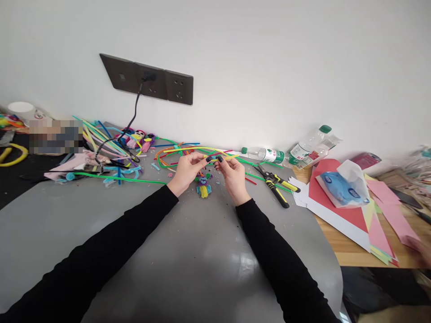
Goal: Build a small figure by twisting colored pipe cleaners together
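Observation:
Both of my hands are raised a little above the grey table mat (188,251), fingertips meeting. My left hand (187,170) and my right hand (232,176) pinch the same yellow pipe cleaner (225,158), which runs off to the right between them. Just below the hands lies a small pipe-cleaner figure (204,186) with a purple head and yellow body. Black sleeves cover both arms.
Several loose pipe cleaners (111,148) and small figures (139,138) lie at the back left under a black cable. Yellow-handled pliers (276,185), two plastic bottles (269,154), a tissue pack (343,188) and coloured paper sheets (384,215) sit at the right.

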Demonstrator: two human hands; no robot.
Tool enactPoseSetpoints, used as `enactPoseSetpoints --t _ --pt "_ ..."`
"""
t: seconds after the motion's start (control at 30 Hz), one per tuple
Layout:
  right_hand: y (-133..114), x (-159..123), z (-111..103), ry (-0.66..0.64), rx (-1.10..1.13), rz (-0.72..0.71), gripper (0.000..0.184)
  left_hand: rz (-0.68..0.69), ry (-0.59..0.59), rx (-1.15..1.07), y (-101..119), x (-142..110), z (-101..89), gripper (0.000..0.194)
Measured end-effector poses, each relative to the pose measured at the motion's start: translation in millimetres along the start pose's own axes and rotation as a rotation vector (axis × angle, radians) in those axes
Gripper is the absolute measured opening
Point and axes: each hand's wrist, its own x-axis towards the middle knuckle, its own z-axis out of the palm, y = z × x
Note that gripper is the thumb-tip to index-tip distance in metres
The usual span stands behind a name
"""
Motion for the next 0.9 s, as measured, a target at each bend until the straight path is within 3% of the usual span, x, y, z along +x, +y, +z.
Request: enactPoseSetpoints --t 0.27,0.4,0.53,0.6,0.73,0.9 --pt "-4 5 -8 -0.042 -0.271 -0.065 0.029 0.227 -0.268 0.451 8 7 -16.3 0.028" --pt "-6 1 -9 -0.166 -0.351 -0.056 0.017 0.268 -0.401 0.535 17 6 -20.3 0.023" --pt "-8 -4 -6 -0.300 -0.390 -0.032 0.010 0.268 -0.510 0.564 20 4 -21.4 0.031" --pt "-8 -4 -5 -0.306 -0.369 -0.019 0.012 0.259 -0.478 0.550 17 4 -20.5 0.033" --pt "-10 0 -6 -0.175 -0.176 0.007 0.026 0.191 -0.295 0.397 8 6 -17.0 0.021" --pt "-9 2 -6 -0.125 0.089 0.109 0.038 0.083 -0.223 0.205 7 6 -12.8 0.042"
